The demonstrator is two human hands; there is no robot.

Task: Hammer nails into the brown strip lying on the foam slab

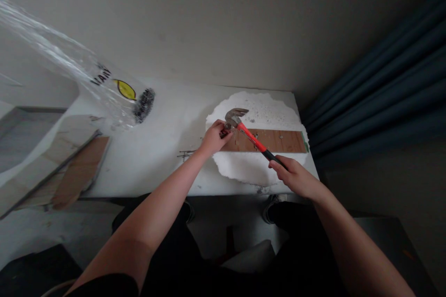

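A claw hammer with a red and black handle is gripped in my right hand, fingers wrapped round the lower handle. Its metal head hangs just above the left part of a brown wooden board. At that end of the board my left hand is closed in a pinch, close to the hammer head. What its fingertips hold is too small and dark to make out. Under the board lies a ragged-edged white slab, pitted on its far side. Several thin nails lie beside my left wrist.
A white table carries all this against a grey wall. Clear plastic wrap with print hangs over its left side. More wooden boards lean at the left edge. A dark blue curtain hangs at the right.
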